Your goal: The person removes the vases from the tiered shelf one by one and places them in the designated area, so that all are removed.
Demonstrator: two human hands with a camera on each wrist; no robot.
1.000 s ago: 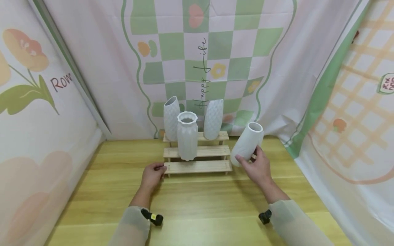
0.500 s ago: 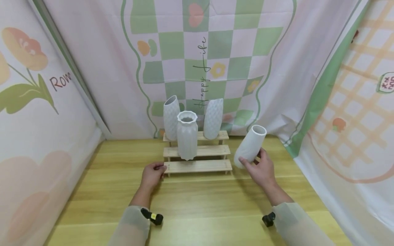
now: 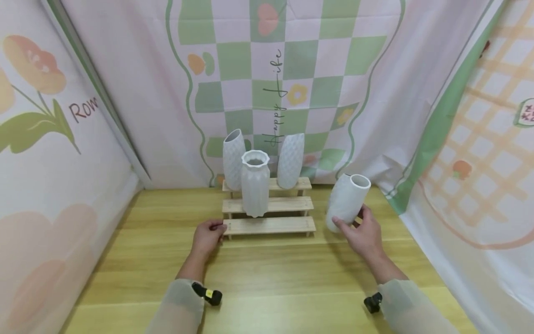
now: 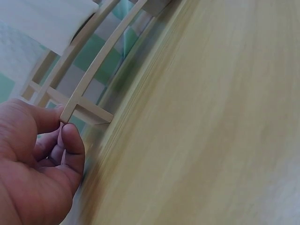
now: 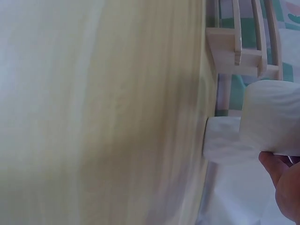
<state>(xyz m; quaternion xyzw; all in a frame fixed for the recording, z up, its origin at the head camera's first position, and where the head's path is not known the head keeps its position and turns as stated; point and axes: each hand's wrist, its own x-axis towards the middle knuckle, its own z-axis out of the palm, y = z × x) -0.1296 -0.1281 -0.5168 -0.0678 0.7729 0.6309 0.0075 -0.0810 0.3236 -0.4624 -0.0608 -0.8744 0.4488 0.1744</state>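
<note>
In the head view a three-step wooden stand [image 3: 271, 226] stands on the table. My left hand [image 3: 206, 239] pinches the left end of its lowest step; the left wrist view shows thumb and fingers [image 4: 72, 145] at that corner. My right hand [image 3: 367, 234] grips a white vase [image 3: 349, 206] with a round mouth, right of the stand and tilted. The right wrist view shows this vase [image 5: 272, 117] raised off the table. On the top step are two white textured vases, one left [image 3: 233, 160] and one right [image 3: 290, 162]. A ribbed vase with a scalloped rim [image 3: 256, 190] occupies the middle step.
Another white object [image 5: 222, 143], partly hidden by the held vase, stands on the wooden table [image 3: 267, 287] near its back edge. Patterned cloth [image 3: 300, 60] hangs behind the stand and along both sides.
My right hand has moved right and slightly toward me with the vase, away from the stand. The left hand stays on the step's end, and the other vases have not moved.
</note>
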